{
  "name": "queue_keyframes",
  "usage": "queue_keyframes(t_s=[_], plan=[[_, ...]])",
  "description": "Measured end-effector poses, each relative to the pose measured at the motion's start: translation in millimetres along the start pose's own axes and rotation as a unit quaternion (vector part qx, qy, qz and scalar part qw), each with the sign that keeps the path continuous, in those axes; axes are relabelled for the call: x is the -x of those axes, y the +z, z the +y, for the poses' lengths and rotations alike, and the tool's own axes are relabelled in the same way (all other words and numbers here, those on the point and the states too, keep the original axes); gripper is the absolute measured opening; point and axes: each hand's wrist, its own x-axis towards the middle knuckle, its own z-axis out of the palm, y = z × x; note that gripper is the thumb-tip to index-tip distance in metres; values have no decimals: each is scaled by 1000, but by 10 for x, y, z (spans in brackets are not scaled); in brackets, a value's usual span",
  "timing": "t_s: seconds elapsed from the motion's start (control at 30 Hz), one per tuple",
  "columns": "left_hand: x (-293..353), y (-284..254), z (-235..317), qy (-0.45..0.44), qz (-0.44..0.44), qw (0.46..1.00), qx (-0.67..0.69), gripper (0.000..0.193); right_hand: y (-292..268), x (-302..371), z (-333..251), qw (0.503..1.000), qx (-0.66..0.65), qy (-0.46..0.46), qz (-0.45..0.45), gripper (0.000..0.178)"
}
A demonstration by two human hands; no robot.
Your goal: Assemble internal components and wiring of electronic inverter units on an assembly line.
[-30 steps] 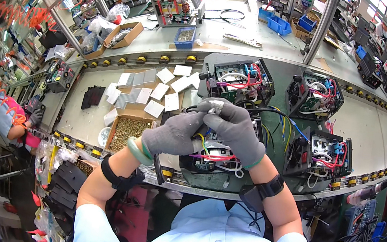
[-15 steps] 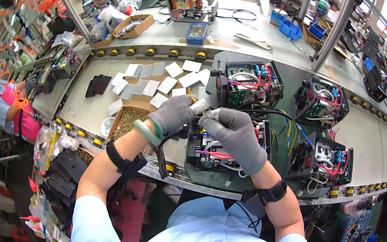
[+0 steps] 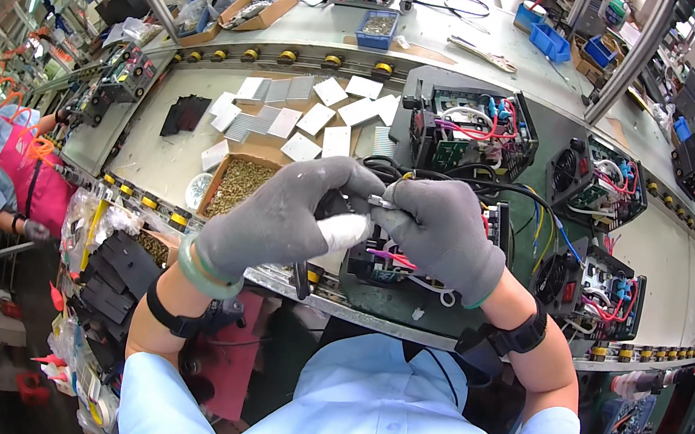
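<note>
At the centre of the frame a small metal connector, seemingly the end of a dark wire, is pinched between two grey-gloved hands that meet fingertip to fingertip. The left hand comes in from the lower left, its grip narrow and closed on the part; one white-tipped finger juts out below. The right hand comes from the lower right, thumb and forefinger likewise closed tightly on the same small piece. Both are raised above the surface, probably so the person can see the tiny part up close.

Directly beneath the hands sits an open black electronics unit with red, pink and white wiring showing, and black cables loop up from it toward the fingers, which suggests the held end belongs to that unit. More open units stand at upper centre and along the right, spaced along a grey-green conveyor surface edged with yellow rollers.

Left of the hands, an open cardboard box of small brownish parts sits within easy reach. Pale square plates are spread out above it. At the far left another person in a pink apron works at the neighbouring station.
</note>
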Motion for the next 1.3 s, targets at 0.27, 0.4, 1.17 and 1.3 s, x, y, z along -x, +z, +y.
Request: queue_keyframes(t_s=[0.27, 0.4, 1.17, 1.3], plan=[[-144, 223, -159, 121, 137, 980, -80, 10, -31, 107, -35, 980, -169, 106, 21, 13], [-41, 369, -245, 36, 113, 992, 45, 14, -60, 225, 25, 987, -152, 51, 4, 13], [81, 412, -722, -69, -7, 992, -103, 33, -100, -74, 351, 913, 169, -82, -363, 14], [106, 401, -686, -94, -11, 991, -97, 29, -138, -192, 300, 890, 183, -126, -399, 15]])
